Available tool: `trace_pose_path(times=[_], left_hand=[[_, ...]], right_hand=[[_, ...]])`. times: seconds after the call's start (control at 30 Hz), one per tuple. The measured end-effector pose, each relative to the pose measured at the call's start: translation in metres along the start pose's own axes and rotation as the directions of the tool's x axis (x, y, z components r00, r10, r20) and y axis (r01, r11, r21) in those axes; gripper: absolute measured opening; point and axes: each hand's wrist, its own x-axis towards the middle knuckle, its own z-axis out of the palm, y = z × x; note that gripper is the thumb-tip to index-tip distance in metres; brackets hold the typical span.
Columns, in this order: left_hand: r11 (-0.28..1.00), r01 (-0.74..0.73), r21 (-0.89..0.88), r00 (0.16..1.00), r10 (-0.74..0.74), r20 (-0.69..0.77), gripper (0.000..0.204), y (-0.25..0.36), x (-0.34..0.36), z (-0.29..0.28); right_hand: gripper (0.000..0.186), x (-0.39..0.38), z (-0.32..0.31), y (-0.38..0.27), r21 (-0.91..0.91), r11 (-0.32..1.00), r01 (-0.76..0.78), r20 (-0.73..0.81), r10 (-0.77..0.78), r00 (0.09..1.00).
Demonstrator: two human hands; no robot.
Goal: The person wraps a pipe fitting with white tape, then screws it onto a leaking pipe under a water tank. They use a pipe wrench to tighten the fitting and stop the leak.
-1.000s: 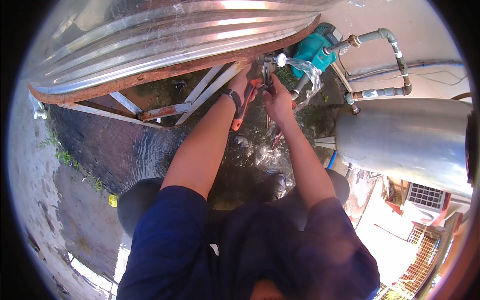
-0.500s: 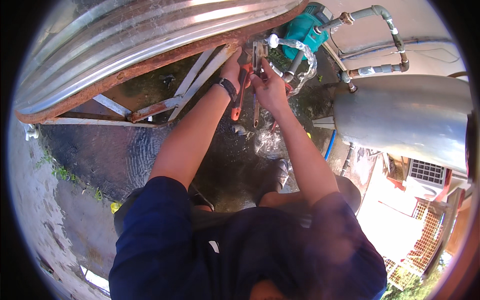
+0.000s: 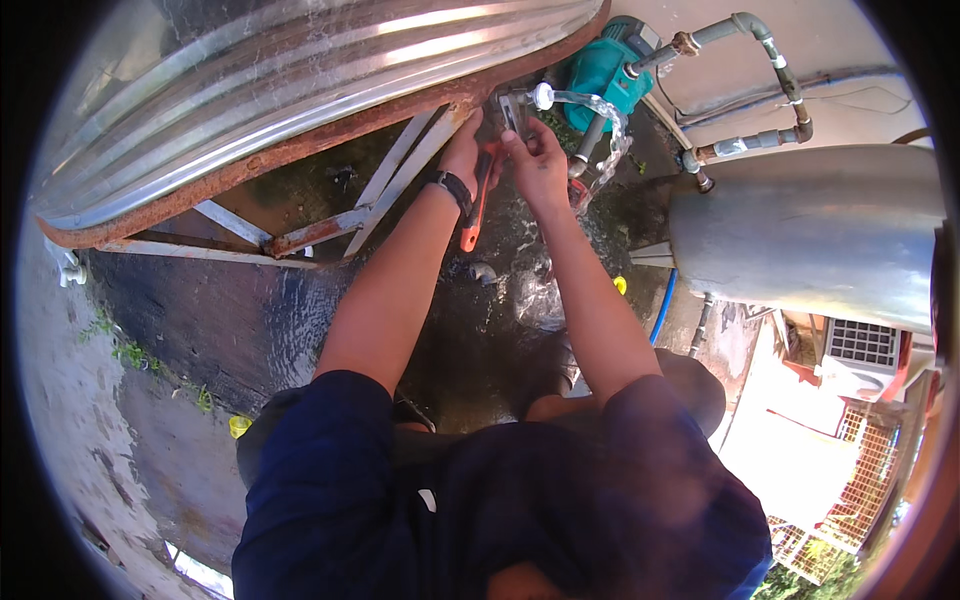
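My left hand [image 3: 461, 158], with a dark band on its wrist, closes around an orange-handled pipe wrench [image 3: 475, 215] under the corner of the rusty frame. Beside it, my right hand [image 3: 540, 172] is closed at the head of a metal wrench [image 3: 512, 114]; my fingers and forearm cover the rest of that tool. Just right of the wrench heads sits a white pipe fitting [image 3: 543, 96]. From it a stream of water [image 3: 610, 125] arcs rightward and down, in front of the teal pump [image 3: 610, 75]. What the jaws grip is too small to tell.
A corrugated metal tank [image 3: 330, 90] on a rusty, braced stand [image 3: 330, 230] overhangs at upper left. Steel pipework [image 3: 745, 28] and a smooth steel tank [image 3: 800, 230] stand on the right. Water splashes on the wet floor [image 3: 460, 340] near a loose elbow fitting [image 3: 483, 272].
The metal wrench's handle, which hung down between my hands, is no longer visible there. My right hand has shifted slightly up and left toward the wrench head. Water still pours.
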Motion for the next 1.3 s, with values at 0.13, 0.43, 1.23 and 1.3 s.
trace_pose_path(times=[0.13,0.43,1.23,1.3], left_hand=[[0.998,-0.002,0.059,0.999,0.005,-0.041,0.091,0.001,-0.004,0.001],[0.998,0.059,0.030,0.998,-0.058,-0.024,0.094,0.003,-0.002,-0.002],[0.998,0.060,0.033,0.998,-0.060,-0.004,0.094,0.004,-0.005,-0.001],[0.997,0.065,0.027,0.998,-0.066,0.008,0.094,0.004,-0.005,-0.002]], right_hand=[[0.066,-0.006,-0.019,0.013,0.046,0.995,0.093,0.004,-0.094,0.996],[0.065,0.016,-0.037,0.018,0.106,0.986,0.125,0.112,-0.136,0.984],[0.054,0.019,-0.038,0.022,0.026,0.974,0.224,0.018,-0.224,0.974],[0.055,0.020,-0.040,0.020,0.051,0.983,0.178,0.032,-0.180,0.983]])
